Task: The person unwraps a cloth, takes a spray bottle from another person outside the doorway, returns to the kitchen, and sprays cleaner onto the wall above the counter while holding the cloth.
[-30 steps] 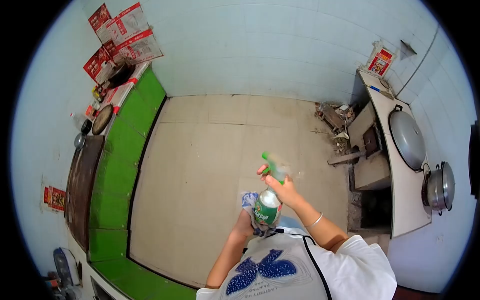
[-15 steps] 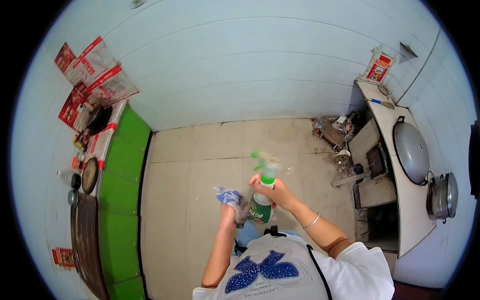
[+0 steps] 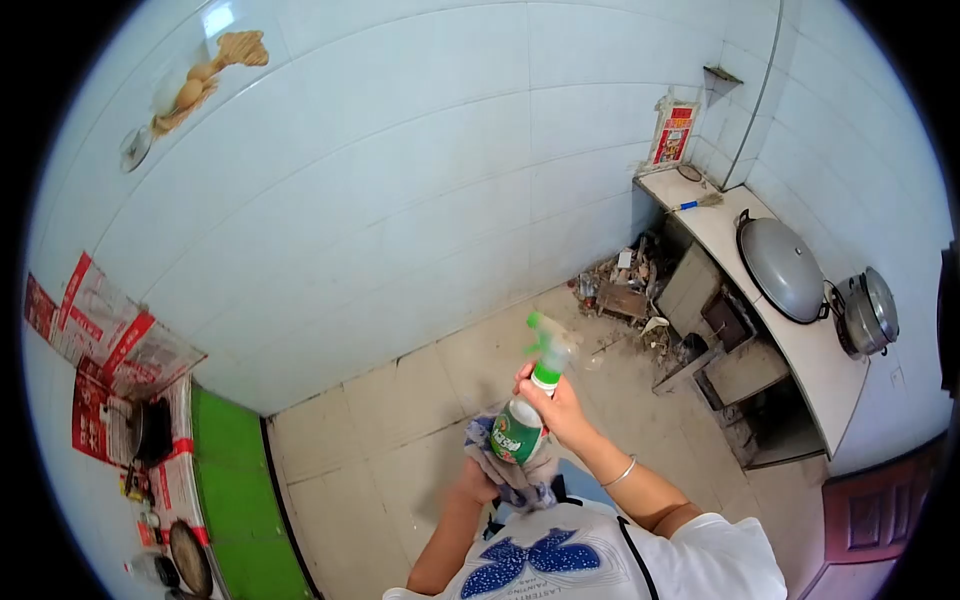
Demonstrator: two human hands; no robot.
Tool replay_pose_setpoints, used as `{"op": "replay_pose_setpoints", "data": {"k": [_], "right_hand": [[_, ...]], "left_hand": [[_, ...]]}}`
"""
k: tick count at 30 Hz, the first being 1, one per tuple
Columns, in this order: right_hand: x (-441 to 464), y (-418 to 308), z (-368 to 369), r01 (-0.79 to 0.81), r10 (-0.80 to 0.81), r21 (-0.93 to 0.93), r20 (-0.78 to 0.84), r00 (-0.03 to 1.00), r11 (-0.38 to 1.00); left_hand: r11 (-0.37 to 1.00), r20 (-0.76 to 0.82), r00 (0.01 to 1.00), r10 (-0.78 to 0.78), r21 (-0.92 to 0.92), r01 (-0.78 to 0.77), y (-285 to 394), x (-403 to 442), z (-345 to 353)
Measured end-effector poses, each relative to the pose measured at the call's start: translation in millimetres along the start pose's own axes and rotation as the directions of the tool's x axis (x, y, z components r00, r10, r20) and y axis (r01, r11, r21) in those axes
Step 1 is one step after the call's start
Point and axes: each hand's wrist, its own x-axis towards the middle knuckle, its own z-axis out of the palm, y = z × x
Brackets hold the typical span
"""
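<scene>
My right hand (image 3: 553, 405) is wrapped round the neck of a spray bottle (image 3: 517, 432) with a green label and a green trigger head, held upright in front of my chest. A blue and grey cloth (image 3: 510, 478) is bunched in my left hand (image 3: 478, 482), against the lower part of the bottle. The cloth hides most of the left fingers. The spray head is blurred.
On the right counter (image 3: 835, 385) are a large lidded wok (image 3: 783, 265), a steel pot (image 3: 868, 312) and a small brush (image 3: 700, 203). Debris (image 3: 622, 290) lies on the floor by the stove. A green-fronted counter (image 3: 235, 480) with a dark pan (image 3: 152, 430) stands left.
The view has turned to the right and up, showing more wall. The cloth in my left hand moved away from the bottle, then came back against it. The bottle stays in my right hand.
</scene>
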Motion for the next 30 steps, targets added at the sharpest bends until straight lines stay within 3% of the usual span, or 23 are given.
{"op": "replay_pose_setpoints", "data": {"k": [2, 5, 6, 7, 8, 9, 12, 13, 15, 17, 19, 20, 22, 25, 27, 28, 30], "right_hand": [[25.3, -2.4, 0.8, 0.013, -0.019, -0.131, -0.043, 0.999, 0.991], [68.2, -7.0, -11.4, 0.019, -0.021, -0.024, -0.091, 0.996, 1.000], [85.0, -16.0, -24.9, -0.008, 0.009, -0.095, 0.008, 1.000, 0.995], [102.7, -19.5, -29.6, -0.005, 0.006, -0.095, 0.006, 1.000, 0.995], [120.2, -23.0, -33.5, 0.063, -0.066, -0.105, -0.018, 0.998, 0.992], [138.7, -26.0, -37.6, 0.133, -0.139, -0.113, -0.042, 0.989, 0.985], [196.7, -34.6, -54.1, 0.247, -0.252, -0.077, -0.062, 0.966, 0.966], [218.1, -35.5, -62.0, 0.254, -0.259, -0.066, -0.071, 0.963, 0.965], [267.3, -39.5, -79.0, 0.236, -0.236, -0.003, -0.024, 0.971, 0.972], [313.2, -39.3, -95.0, 0.207, -0.207, 0.073, -0.006, 0.978, 0.976], [356.1, -35.4, -103.6, 0.242, -0.235, 0.021, -0.161, 0.958, 0.970], [374.3, -38.1, -112.0, 0.230, -0.223, 0.031, -0.152, 0.963, 0.973], [401.9, -44.0, -124.8, 0.271, -0.332, -0.320, -0.155, 0.931, 0.908], [437.1, -52.4, -133.8, 0.193, -0.281, -0.405, -0.170, 0.945, 0.894], [452.9, -57.0, -139.0, 0.156, -0.240, -0.399, -0.170, 0.956, 0.903], [461.2, -59.8, -139.9, 0.124, -0.211, -0.396, -0.184, 0.960, 0.910], [479.9, -69.4, -137.9, 0.157, -0.239, -0.365, -0.193, 0.952, 0.918]], "left_hand": [[1.000, -0.022, 1.000, 0.008, -0.029, -0.009, 14.4, 27.8, 8.4], [0.998, -0.038, 0.999, 0.001, -0.062, -0.003, 42.1, 67.1, 13.9], [0.998, -0.029, 0.999, -0.020, -0.060, 0.018, 50.1, 80.8, 17.0], [0.998, -0.019, 0.999, -0.038, -0.056, 0.037, 59.2, 95.8, 20.3], [0.984, 0.261, 0.964, -0.041, -0.156, 0.084, 71.1, 106.9, 27.3], [0.985, 0.261, 0.964, -0.043, -0.149, 0.085, 81.0, 122.6, 31.8], [0.999, 0.080, 0.997, -0.009, -0.044, 0.013, 112.7, 169.9, 55.7], [0.999, 0.075, 0.997, -0.014, -0.029, 0.016, 120.7, 188.3, 61.1], [0.991, -0.015, 0.992, 0.125, 0.047, -0.124, 139.6, 228.9, 76.7], [0.993, -0.045, 0.992, 0.119, -0.001, -0.119, 158.2, 266.5, 79.2], [0.988, 0.114, 0.991, 0.075, -0.140, -0.059, 173.8, 293.5, 91.8], [0.989, 0.073, 0.992, 0.103, -0.113, -0.095, 178.1, 304.8, 108.8], [0.985, 0.079, 0.989, 0.123, -0.129, -0.112, 189.5, 325.6, 122.7], [0.972, 0.095, 0.987, 0.131, -0.209, -0.109, 204.9, 348.7, 132.9], [0.962, 0.318, 0.943, 0.104, -0.274, -0.014, 214.9, 367.3, 132.6], [0.981, 0.181, 0.978, 0.102, -0.181, -0.069, 219.7, 375.6, 127.7], [0.982, 0.105, 0.984, 0.143, -0.136, -0.128, 232.3, 393.2, 126.1]]}}
